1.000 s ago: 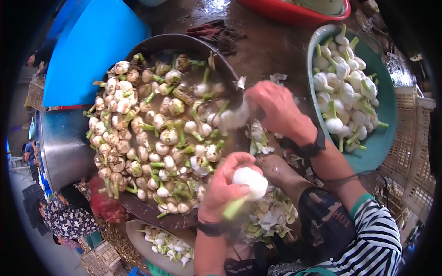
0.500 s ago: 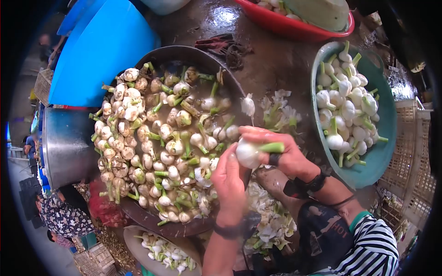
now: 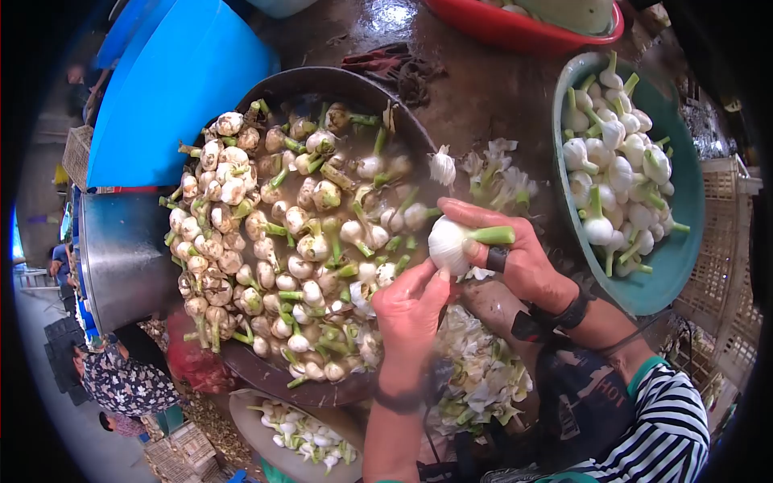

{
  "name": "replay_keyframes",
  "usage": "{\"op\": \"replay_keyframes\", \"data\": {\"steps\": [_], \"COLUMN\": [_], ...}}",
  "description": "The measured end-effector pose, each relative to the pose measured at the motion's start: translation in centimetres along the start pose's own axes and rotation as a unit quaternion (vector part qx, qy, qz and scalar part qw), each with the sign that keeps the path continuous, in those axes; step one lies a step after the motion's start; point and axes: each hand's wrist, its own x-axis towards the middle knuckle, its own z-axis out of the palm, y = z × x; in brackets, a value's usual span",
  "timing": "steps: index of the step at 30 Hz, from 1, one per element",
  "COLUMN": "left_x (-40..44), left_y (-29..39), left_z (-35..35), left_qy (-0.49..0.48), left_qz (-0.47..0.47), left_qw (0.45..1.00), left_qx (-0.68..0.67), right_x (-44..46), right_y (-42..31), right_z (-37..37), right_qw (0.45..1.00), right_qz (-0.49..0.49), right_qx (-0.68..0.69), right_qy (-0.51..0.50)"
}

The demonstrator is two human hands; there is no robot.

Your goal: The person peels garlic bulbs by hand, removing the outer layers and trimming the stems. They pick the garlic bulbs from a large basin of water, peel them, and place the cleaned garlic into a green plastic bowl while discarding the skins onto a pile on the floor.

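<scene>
A white garlic bulb [image 3: 448, 245] with a short green stem lies in my right hand [image 3: 523, 253], whose fingers curl around it. My left hand [image 3: 408, 310] touches the bulb's lower side, thumb and forefinger pinched against its skin. Under and left of my hands is a wide dark tub [image 3: 322, 78] of murky water, heaped with soiled garlic bulbs [image 3: 233, 189]. To the right, a green basin [image 3: 684, 278] holds clean white bulbs with trimmed stems.
Peeled skins [image 3: 483, 362] are piled below my hands, and more skins [image 3: 499, 173] lie beyond. A blue tub [image 3: 173, 97], a metal pot [image 3: 121, 258], a red basin [image 3: 531, 36] and plastic crates [image 3: 717, 249] stand around. Another person [image 3: 129, 378] sits at lower left.
The bulb has turned slightly and shows sharper now. My left thumb and forefinger have closed into a pinch at its lower side. The whole view has shifted a little.
</scene>
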Motion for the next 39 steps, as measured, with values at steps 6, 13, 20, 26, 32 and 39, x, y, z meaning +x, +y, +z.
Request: {"op": "replay_keyframes", "data": {"steps": [6, 13, 20, 26, 32, 39], "left_x": [-0.1, -0.8, -0.5, 0.0, 0.6, 0.6], "left_y": [-0.4, -1.4, -0.4, -0.8, -1.6, -2.2], "left_z": [-0.5, -1.8, 1.7, 1.2, 0.8, -0.9], "left_qy": [0.022, 0.071, 0.061, 0.032, 0.067, 0.047], "left_qz": [0.027, -0.036, 0.048, 0.054, 0.155, -0.020], "left_qw": [0.999, 0.982, 0.997, 0.995, 0.972, 0.941], "left_qx": [0.008, -0.171, 0.031, 0.074, 0.163, -0.333], "right_x": [-0.2, 0.8, 0.3, 0.3, 0.7, 1.1], "right_y": [0.0, -0.2, 0.5, 0.0, -0.3, 0.0], "right_z": [0.9, -0.1, 0.9, 0.8, 1.4, 0.0], "right_qw": [0.999, 0.952, 0.985, 0.960, 0.954, 0.923], "right_qz": [0.016, 0.098, 0.084, 0.136, 0.140, 0.107], "right_qx": [0.042, 0.290, 0.126, 0.226, 0.244, 0.369], "right_qy": [0.017, 0.016, 0.084, 0.091, 0.103, 0.022]}}
